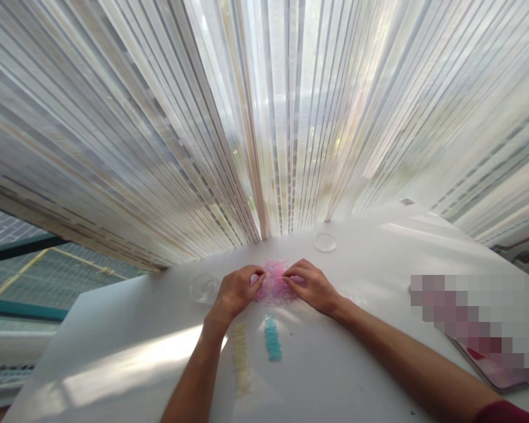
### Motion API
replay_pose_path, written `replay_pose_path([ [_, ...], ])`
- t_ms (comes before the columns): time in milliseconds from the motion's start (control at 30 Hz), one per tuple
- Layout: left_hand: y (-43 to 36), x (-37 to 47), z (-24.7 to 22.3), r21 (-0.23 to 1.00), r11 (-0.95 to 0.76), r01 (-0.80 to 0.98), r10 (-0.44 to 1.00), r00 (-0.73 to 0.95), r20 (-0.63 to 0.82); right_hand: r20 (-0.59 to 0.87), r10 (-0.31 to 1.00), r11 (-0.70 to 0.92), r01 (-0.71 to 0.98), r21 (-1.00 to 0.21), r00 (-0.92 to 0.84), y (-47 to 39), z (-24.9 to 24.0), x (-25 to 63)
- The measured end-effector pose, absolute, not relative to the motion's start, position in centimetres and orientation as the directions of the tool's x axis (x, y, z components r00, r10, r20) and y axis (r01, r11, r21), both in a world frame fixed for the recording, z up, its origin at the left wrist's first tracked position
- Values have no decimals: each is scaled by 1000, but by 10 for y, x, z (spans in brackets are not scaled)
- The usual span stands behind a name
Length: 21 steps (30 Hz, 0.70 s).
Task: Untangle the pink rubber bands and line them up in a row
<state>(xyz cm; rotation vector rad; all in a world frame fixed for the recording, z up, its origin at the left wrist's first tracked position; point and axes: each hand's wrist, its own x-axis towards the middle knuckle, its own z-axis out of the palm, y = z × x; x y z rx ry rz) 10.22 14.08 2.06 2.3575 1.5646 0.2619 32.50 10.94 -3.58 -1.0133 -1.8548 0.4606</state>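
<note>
A loose heap of thin pink strands or small bands [275, 294], mixed with some paler ones, lies on the white table. My left hand [240, 288] is at the heap's left side, thumb and forefinger pinched together. From the right, my right hand [311, 285] reaches over the heap, its fingers also in a pinch. Whatever sits between the fingertips is too small to make out. Nearer to me are a short row of blue translucent pieces [272, 338] and a longer row of pale yellow pieces [242, 358], beside my left forearm.
A clear round container [203, 288] stands left of my left hand. Toward the back lies a clear round lid [325, 242]. A phone-like flat object [496, 367], partly pixelated, rests at the right. Striped string curtains [286, 117] hang along the table's far edge.
</note>
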Motion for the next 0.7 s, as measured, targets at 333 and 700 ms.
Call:
replay_pose_path([
  [333, 140, 101, 24, 375, -384, 844, 919, 387, 70, 554, 800, 594, 443, -672, -232, 108, -34, 325],
  [700, 129, 113, 13, 460, -572, 679, 809, 561, 177, 603, 766, 636, 405, -657, -225, 110, -35, 324],
])
